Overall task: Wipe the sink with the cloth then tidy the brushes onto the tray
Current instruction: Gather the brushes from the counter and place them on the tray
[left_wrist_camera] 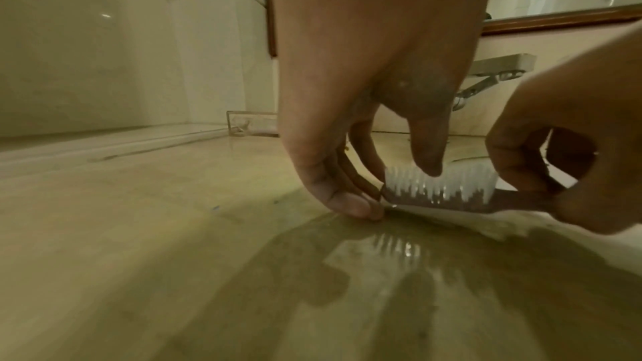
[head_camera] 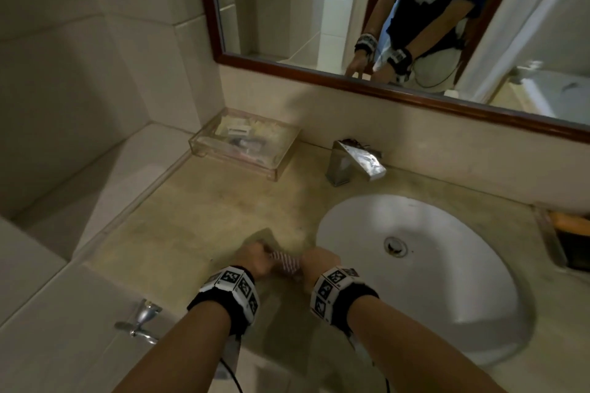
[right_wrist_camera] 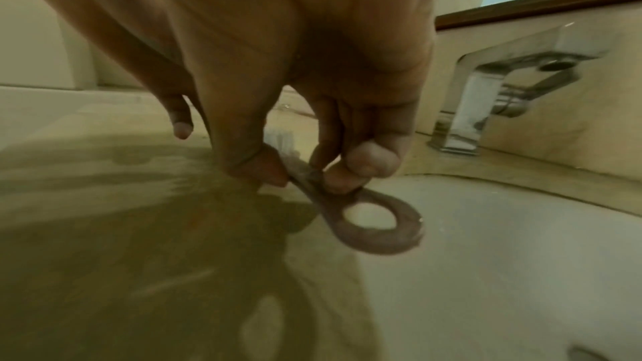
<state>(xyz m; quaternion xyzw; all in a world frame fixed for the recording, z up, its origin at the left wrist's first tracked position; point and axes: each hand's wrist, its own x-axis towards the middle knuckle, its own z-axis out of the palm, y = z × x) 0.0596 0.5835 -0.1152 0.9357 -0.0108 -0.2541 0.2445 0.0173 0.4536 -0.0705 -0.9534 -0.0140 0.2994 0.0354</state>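
A brush [head_camera: 285, 262] with white bristles [left_wrist_camera: 441, 183] and a brownish body lies low over the wet counter just left of the white sink [head_camera: 431, 303]. My left hand [head_camera: 263, 255] pinches the tip of the brush head between thumb and fingers [left_wrist_camera: 347, 202], one finger resting over the bristles. My right hand [head_camera: 305, 265] pinches the handle [right_wrist_camera: 305, 174] just ahead of its looped end [right_wrist_camera: 378, 240], which hangs over the sink rim. A clear tray [head_camera: 281, 166] holding small items stands at the back of the counter. No cloth is in view.
A chrome faucet [head_camera: 354, 163] stands behind the sink, below a wood-framed mirror [head_camera: 351, 86]. A dark tray [head_camera: 552, 249] with something orange sits at the right edge. A metal handle [head_camera: 140, 322] sticks out at the lower left. The counter [head_camera: 198, 220] is wet.
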